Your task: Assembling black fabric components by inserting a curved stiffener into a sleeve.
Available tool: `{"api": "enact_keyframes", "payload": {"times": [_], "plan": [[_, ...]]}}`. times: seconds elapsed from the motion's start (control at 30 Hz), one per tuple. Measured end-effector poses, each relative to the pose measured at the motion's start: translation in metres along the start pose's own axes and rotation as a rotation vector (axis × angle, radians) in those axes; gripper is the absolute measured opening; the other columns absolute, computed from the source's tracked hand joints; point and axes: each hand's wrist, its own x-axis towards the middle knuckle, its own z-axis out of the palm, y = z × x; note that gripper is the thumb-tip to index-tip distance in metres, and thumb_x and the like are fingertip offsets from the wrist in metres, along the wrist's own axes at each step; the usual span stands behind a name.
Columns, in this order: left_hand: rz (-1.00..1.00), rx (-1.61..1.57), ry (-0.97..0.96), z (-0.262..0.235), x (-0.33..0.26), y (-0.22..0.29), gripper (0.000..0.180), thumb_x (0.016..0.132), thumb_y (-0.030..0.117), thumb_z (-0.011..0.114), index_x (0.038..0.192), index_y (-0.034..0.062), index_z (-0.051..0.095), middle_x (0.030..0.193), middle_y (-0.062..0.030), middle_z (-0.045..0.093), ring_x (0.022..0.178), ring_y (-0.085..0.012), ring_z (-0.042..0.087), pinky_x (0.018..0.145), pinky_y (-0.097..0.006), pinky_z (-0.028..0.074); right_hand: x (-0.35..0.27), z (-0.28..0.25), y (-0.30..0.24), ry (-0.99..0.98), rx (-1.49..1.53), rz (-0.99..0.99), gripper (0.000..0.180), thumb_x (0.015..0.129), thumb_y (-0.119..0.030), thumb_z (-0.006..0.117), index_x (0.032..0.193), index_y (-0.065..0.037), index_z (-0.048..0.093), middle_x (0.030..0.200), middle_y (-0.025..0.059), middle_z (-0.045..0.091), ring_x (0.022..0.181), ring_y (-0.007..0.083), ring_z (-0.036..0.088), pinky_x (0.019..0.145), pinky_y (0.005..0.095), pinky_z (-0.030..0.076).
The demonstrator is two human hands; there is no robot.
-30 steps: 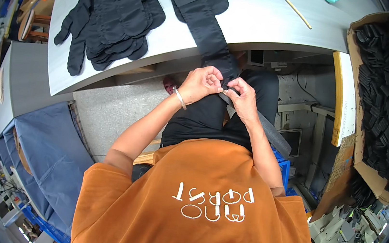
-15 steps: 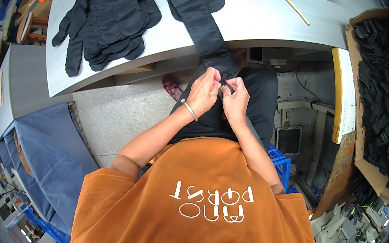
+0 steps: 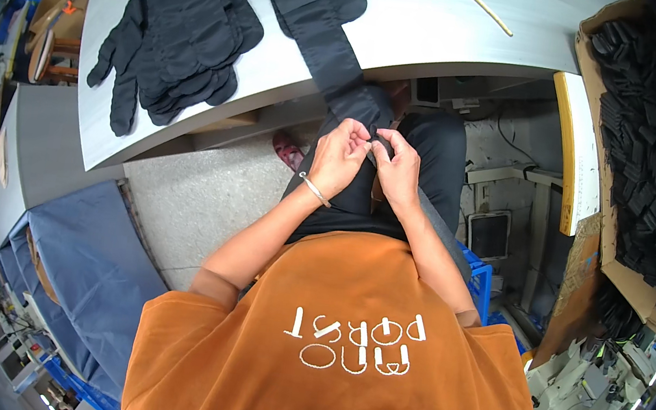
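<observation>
I found the white table (image 3: 415, 31) across the top of my view. My orange shirt (image 3: 343, 313) filled the lower middle. A blue cover (image 3: 87, 266) hung to my left, creased. To my right stood a cardboard box (image 3: 628, 284), filled with small black pieces (image 3: 636, 161). A pile of black cloth gloves (image 3: 190, 24) lay on the table at the left, overlapping. Beside it, a long black cloth (image 3: 334, 58) ran off the table edge and down over my lap, its near end at my fingertips. My left hand (image 3: 339, 157) was nearly closed, thumb and fingers pinched on that end. My right hand (image 3: 398, 171) faced it closely, forefinger and thumb pinched on the same end, the other fingers curled; the exact edge gripped was hidden. A thin tool (image 3: 483, 9) with a yellowish handle lay on the table, well apart from both hands. A bracelet (image 3: 314, 190) circled my left wrist
</observation>
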Motion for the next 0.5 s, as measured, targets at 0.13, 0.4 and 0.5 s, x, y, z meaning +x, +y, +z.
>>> {"api": "enact_keyframes", "payload": {"times": [0.13, 0.4, 0.5], "plan": [[-0.085, 0.016, 0.009, 0.012, -0.003, 0.004, 0.014, 0.086, 0.003, 0.069, 0.097, 0.0004, 0.061, 0.083, -0.0041, 0.065, 0.074, -0.0092, 0.060, 0.070, -0.024, 0.051, 0.001, 0.004, 0.009, 0.054, -0.064, 0.054, 0.016, 0.085, -0.002, 0.066, 0.100, 0.001, 0.064, 0.094, 0.0173, 0.071, 0.092, 0.0258, 0.071, 0.079, 0.0339, 0.053], [-0.245, -0.558, -0.169, -0.013, 0.009, -0.009, 0.015, 0.091, 0.004, 0.067, 0.105, -0.0010, 0.064, 0.086, -0.0040, 0.066, 0.075, -0.0112, 0.068, 0.062, -0.021, 0.054, 0.019, -0.026, 0.009, -0.222, 0.349, 0.058, 0.016, 0.086, -0.001, 0.067, 0.100, 0.002, 0.061, 0.091, 0.0063, 0.066, 0.089, 0.0107, 0.062, 0.079, 0.0266, 0.049], [-0.333, -0.599, -0.278, -0.020, 0.012, -0.006, 0.015, 0.092, 0.008, 0.068, 0.105, -0.0004, 0.065, 0.085, -0.0035, 0.067, 0.078, -0.0120, 0.069, 0.063, -0.022, 0.054, 0.022, -0.033, 0.006, -0.261, 0.361, 0.073, 0.016, 0.086, -0.002, 0.068, 0.101, 0.003, 0.062, 0.093, 0.0063, 0.067, 0.090, 0.0107, 0.063, 0.080, 0.0272, 0.049]]}}
